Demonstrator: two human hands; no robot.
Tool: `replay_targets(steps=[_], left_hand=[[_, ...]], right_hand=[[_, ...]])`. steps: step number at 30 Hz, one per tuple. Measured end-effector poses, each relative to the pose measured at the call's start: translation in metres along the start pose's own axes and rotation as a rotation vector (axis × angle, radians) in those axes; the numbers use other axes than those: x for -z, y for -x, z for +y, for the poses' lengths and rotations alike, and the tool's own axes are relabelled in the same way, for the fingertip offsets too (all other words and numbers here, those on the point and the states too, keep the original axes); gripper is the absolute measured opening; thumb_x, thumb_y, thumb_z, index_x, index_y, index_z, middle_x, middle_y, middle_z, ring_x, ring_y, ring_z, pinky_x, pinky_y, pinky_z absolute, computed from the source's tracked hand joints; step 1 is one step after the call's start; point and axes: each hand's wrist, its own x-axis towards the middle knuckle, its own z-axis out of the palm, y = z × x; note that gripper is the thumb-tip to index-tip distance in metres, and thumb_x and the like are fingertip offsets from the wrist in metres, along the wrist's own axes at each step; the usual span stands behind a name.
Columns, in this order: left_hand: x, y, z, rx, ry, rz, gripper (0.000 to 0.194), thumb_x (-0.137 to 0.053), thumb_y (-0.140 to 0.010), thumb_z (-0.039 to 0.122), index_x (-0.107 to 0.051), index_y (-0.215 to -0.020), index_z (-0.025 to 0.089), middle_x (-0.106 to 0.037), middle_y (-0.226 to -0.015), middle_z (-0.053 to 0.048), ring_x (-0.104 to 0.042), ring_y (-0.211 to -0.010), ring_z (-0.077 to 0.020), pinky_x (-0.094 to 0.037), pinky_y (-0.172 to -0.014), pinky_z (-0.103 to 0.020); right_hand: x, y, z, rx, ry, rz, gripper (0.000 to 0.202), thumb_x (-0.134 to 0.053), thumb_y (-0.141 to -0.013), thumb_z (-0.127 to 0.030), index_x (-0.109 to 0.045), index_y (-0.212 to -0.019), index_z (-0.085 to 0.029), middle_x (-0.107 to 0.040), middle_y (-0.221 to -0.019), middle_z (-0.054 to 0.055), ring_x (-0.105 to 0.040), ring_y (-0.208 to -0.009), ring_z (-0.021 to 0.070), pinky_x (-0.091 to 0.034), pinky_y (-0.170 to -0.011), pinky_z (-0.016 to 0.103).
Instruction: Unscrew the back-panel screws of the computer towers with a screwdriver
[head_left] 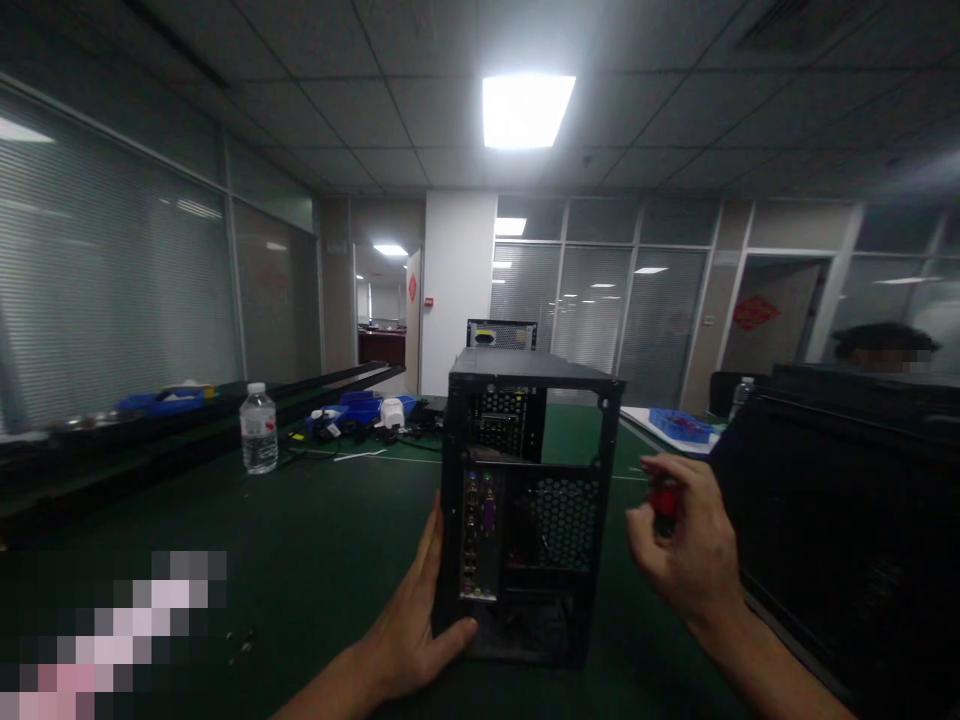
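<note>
Computer case (531, 580): black, upright on green table (337, 560), rear face toward the viewer, placed between both hands.

Left hand (405, 620): fingers extended against the case's left side, seen edge-on, spacing between them impossible to tell; thumb spread away from them, at the lower rear edge.

Right hand (697, 540): raised, apart from the case; thumb and curled fingers pinching a red object (665, 500), mostly hidden by the grip, exact kind not discernible.

Markings: water bottle (259, 450), red print on its wrapper, too small to read. Second case (517, 338), behind the first, with yellow mark (484, 332), wording illegible. Red diamond sign (756, 312) at far right, characters blurred. Port panel (478, 540), purple connector (489, 515) included, lettering too small to make out.

Edges and room: rectangular opening in the upper rear, tabletop visible through it; honeycomb vent (568, 520) below. Gap between the case's right edge and the right hand; black casing (825, 520) close beyond that forearm. Broad stretch of tabletop at left, between bottle and left forearm, with small bits (241, 645) near the front.
</note>
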Motion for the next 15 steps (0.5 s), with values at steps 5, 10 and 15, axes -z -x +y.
replay_targets(steps=[5, 10, 15], left_hand=[[0.001, -0.001, -0.006, 0.006, 0.077, 0.051, 0.065, -0.028, -0.1, 0.049, 0.0, -0.156, 0.031, 0.007, -0.165, -0.002, 0.0, -0.153, -0.0269, -0.014, -0.125, -0.05], [0.012, -0.005, 0.0, 0.022, 0.042, 0.032, 0.062, -0.029, -0.101, 0.043, -0.002, -0.156, 0.034, 0.006, -0.165, 0.0, -0.004, -0.153, -0.0261, -0.017, -0.125, -0.051], [0.019, -0.005, 0.004, -0.022, -0.037, 0.05, 0.062, -0.032, -0.101, 0.037, -0.001, -0.155, 0.037, 0.006, -0.165, 0.001, -0.008, -0.153, -0.0268, -0.022, -0.124, -0.052]], right_hand=[[0.003, 0.055, 0.02, 0.236, 0.064, -0.036, 0.028, -0.057, -0.087, -0.012, -0.053, -0.113, -0.021, -0.057, -0.101, 0.008, -0.06, -0.09, 0.0234, -0.053, -0.073, 0.039], [0.007, 0.073, 0.019, 0.335, 0.004, -0.058, 0.034, -0.063, -0.086, -0.009, -0.055, -0.114, -0.025, -0.063, -0.11, 0.006, -0.068, -0.092, 0.0204, -0.061, -0.067, 0.033], [0.017, 0.084, 0.011, 0.37, -0.057, -0.13, 0.038, -0.061, -0.083, -0.01, -0.058, -0.112, -0.035, -0.063, -0.112, 0.004, -0.067, -0.099, 0.0262, -0.062, -0.066, 0.04]])
